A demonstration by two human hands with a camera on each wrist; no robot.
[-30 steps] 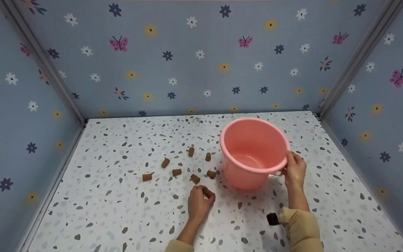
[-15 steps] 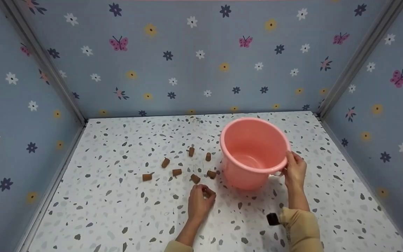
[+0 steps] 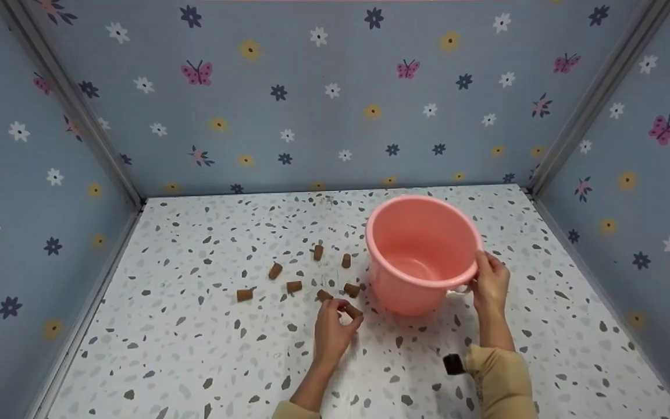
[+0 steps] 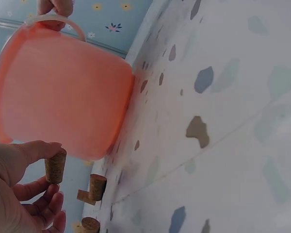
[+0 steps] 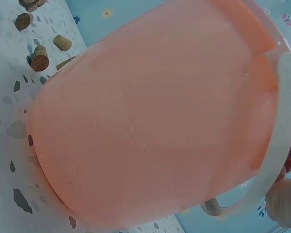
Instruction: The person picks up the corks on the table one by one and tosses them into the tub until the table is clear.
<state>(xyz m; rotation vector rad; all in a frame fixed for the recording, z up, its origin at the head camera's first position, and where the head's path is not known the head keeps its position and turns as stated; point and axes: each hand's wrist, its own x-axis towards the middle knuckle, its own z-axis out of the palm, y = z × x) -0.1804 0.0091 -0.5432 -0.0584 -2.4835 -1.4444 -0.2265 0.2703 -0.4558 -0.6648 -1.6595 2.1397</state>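
Observation:
In the head view my left hand point(image 3: 332, 336) pinches a cork point(image 3: 353, 312) between thumb and fingertips, just above the table. The left wrist view shows this tapered cork point(image 4: 55, 166) held by its two ends. Several loose corks point(image 3: 294, 286) lie scattered ahead of and left of that hand. To its right stands a pink bucket point(image 3: 410, 298), its mouth facing up toward the head camera and no cork visible inside. My right hand point(image 3: 491, 285) grips the bucket's right rim. The bucket's pale handle point(image 5: 285, 111) hangs beside that hand; some fingers are hidden.
The white speckled tabletop point(image 3: 195, 349) is bounded by a blue flowered back wall point(image 3: 323, 64) and flowered side panels. A small black object point(image 3: 453, 364) sits at the right sleeve's cuff.
My left hand has lifted slightly and moved a little forward, and the cork in its fingers now shows clearly. The right hand and bucket have stayed in place.

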